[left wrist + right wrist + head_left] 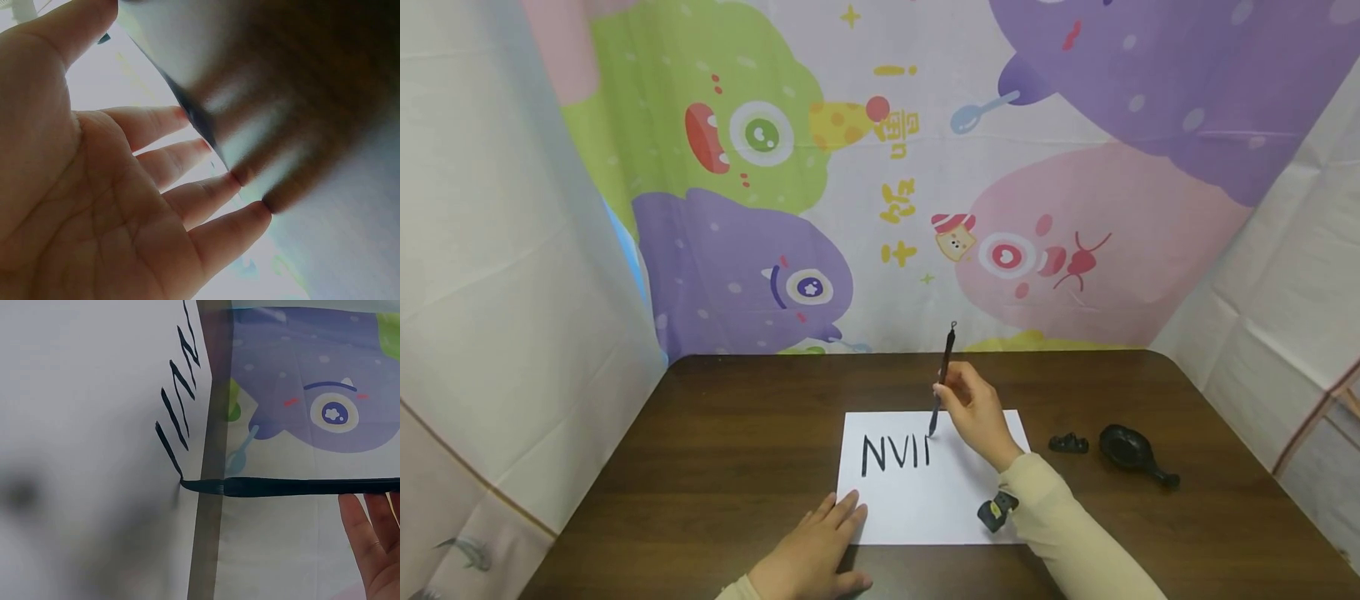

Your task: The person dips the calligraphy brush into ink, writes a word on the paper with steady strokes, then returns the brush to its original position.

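Slim, dark brush (945,365): the right hand (976,408) is pinching its shaft, the tapered tip below touching smooth, rectangular white paper (925,508). Left hand (812,546) is resting, fingers extended, on the sheet's corner.

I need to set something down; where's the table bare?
The table is bare left of the paper and left hand, and between the right sleeve and dish. Crowded: the paper, under right hand and brush, and right of it, by the black piece.
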Demonstrator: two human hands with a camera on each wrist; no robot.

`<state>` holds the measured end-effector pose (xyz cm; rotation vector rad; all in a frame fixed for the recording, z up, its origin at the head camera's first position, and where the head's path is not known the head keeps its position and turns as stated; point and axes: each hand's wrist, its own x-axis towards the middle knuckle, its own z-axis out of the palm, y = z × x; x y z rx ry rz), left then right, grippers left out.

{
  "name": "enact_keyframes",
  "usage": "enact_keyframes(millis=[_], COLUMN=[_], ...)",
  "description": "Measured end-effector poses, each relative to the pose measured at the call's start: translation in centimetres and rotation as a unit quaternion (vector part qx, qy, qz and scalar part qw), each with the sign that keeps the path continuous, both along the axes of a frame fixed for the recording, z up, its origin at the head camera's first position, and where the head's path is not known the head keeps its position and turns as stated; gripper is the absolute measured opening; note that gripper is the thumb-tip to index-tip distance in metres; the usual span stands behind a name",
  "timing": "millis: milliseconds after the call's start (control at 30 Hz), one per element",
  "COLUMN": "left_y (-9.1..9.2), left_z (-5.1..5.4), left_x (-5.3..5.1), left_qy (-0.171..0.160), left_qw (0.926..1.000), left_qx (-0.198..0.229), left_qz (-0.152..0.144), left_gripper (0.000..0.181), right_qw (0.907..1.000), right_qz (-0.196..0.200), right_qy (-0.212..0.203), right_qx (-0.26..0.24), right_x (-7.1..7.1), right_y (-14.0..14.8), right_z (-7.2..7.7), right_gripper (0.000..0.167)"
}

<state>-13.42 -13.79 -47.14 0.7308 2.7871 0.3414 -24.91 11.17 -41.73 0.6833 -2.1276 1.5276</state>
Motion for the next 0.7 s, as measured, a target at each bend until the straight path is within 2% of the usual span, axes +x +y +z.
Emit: enact_keyframes(millis=[167, 433, 700], left_y=[0.0, 0.0, 0.1], left_z=[0.0, 0.0, 0.1], left_x=[-0.1, -0.1, -0.1], left_qy=[-0.005, -0.011, -0.003], left_qw=[1.0000, 0.9999, 1.0000], left_qx=[0.000, 0.006, 0.003], left_qz=[0.001, 0.002, -0.002], left_gripper=[0.085, 0.085, 0.085], right_qw=[1.0000, 0.9994, 0.9982], right_qz=[-0.006, -0.028, -0.041], right_qy=[-0.003, -0.008, 0.010], right_qx=[0.007, 0.021, 0.043], right_x=[-0.2, -1.8, -1.7], right_y=[0.1, 0.8, 1.4], right_z=[-0.4, -2.8, -3.1], right_gripper=[0.017, 0.019, 0.018])
